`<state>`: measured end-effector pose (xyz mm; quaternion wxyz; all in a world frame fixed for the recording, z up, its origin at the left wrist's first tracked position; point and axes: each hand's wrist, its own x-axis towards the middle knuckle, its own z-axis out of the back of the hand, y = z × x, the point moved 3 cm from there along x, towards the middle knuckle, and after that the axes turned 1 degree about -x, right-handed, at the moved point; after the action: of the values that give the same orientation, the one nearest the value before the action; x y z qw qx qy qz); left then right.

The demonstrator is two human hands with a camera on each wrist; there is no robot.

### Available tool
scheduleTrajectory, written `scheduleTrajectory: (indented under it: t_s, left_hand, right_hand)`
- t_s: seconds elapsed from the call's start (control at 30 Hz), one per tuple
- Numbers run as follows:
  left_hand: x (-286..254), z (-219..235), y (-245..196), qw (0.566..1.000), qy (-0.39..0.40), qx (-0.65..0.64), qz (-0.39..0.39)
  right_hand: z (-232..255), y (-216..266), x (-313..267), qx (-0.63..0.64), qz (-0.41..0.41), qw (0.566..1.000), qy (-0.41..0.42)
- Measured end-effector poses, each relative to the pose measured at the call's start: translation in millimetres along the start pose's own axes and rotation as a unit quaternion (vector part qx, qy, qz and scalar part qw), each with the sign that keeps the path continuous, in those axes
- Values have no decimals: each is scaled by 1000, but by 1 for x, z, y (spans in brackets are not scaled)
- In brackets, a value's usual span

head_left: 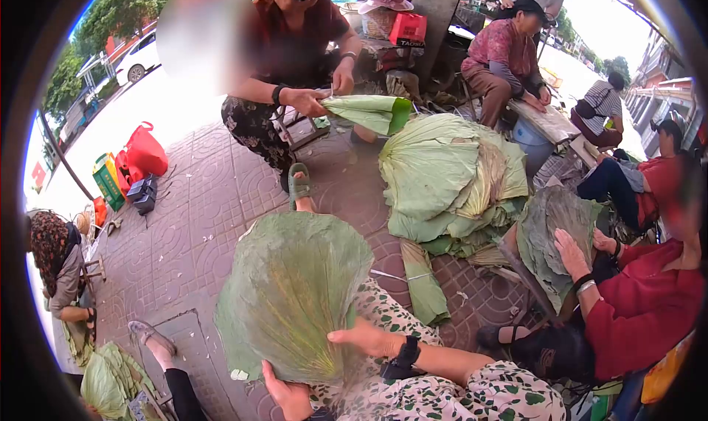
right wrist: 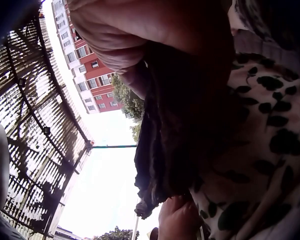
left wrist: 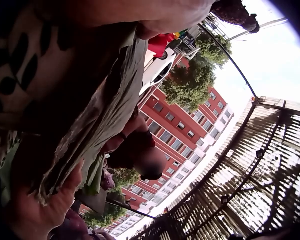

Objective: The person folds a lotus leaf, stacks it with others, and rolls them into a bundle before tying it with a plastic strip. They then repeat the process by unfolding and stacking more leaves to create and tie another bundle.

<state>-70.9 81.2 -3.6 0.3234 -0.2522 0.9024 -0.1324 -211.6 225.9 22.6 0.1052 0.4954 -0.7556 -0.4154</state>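
A stack of large green lotus leaves (head_left: 295, 288) lies over the lap in the head view, its top leaf yellowish along the veins. My left hand (head_left: 289, 393) grips the near edge from below, thumb up. From the right, my right hand (head_left: 369, 338) holds the side, thumb on top and fingers hidden beneath. In the left wrist view, layered leaf edges (left wrist: 97, 117) run between my left hand (left wrist: 165, 12) and my right hand (left wrist: 45, 207). Dark leaves (right wrist: 157, 135) hang under my right hand (right wrist: 120, 35) in the right wrist view, with my left hand (right wrist: 179, 217) below.
A big leaf pile (head_left: 450, 178) rests on the paving ahead, beside a folded leaf bundle (head_left: 425, 284). Across from me a seated person holds a folded leaf (head_left: 365, 111). At right, a person in red handles leaves (head_left: 549, 233). Red bags (head_left: 145, 152) stand far left.
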Motion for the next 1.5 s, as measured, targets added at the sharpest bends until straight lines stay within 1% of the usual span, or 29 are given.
scheduleTrajectory:
  t_s: [0.03,0.1,0.13,0.27,0.33,0.37,0.43,0.57,0.73,0.87,0.97,1.17,1.5]
  left_hand:
    - [2,-1,3,1000,8,5,14]
    - [5,-3,2,1000,2,-5,10]
    - [-2,-16,1,1000,1,-2,6]
    - [7,-5,-1,999,36,24,9]
    - [9,0,-2,1000,16,11,6]
    - [9,2,-3,1000,18,12,7]
    - [7,4,-4,999,27,17,-4]
    - [3,8,-6,999,39,22,-2]
    - [1,10,-5,999,37,31,-26]
    - [-2,7,-5,997,46,36,-42]
    - [-1,9,-3,998,33,32,-35]
    - [-3,7,-2,997,45,45,-34]
    - [-2,3,0,999,30,21,-16]
  right_hand:
    - [3,-1,0,0,10,1000,-13]
    - [7,-3,1,-10,12,1000,-5]
    - [5,-1,0,-27,6,1000,-8]
    - [2,3,1,-40,3,999,-17]
    - [1,2,2,-56,-14,998,3]
    - [2,0,3,-56,-12,998,2]
    - [3,-7,6,-44,-13,999,25]
    - [6,-15,9,-43,-11,999,25]
    - [0,-8,3,-53,-4,998,18]
    - [2,-11,3,-57,9,998,18]
    - [5,-13,3,-50,-1,999,23]
    - [6,-9,1,-46,25,998,36]
    - [10,-11,1,-48,6,998,27]
